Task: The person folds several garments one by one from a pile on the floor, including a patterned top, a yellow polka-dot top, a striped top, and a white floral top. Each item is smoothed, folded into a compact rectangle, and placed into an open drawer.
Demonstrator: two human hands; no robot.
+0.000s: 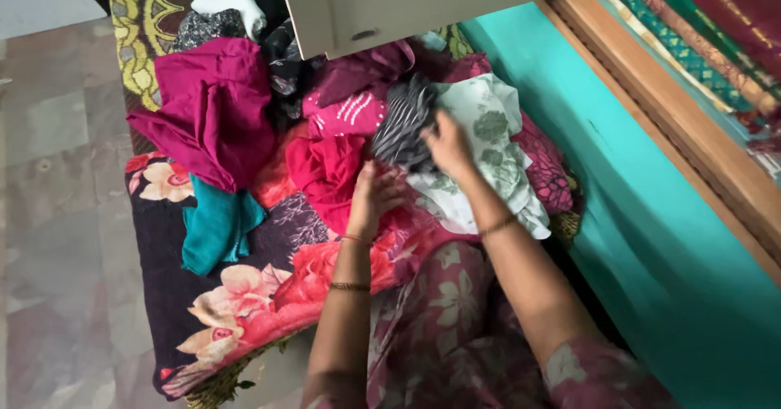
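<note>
Reaching into the clothes heaped on the floral bedspread (244, 295), the right hand (449, 144) grips a black-and-white striped garment (404, 128) near the bedspread's far right edge, fingers curled into the cloth. The left hand (374, 197) rests loosely bent on a red garment (325, 173) just beside it. A white leaf-print cloth (496, 132) lies under the right wrist.

Both forearms reach forward, bangles at the wrists. The left hand (376, 195) is loosely curled, palm turned inward; the right hand (447, 144), slightly farther ahead, has fingers bent downward.
</note>
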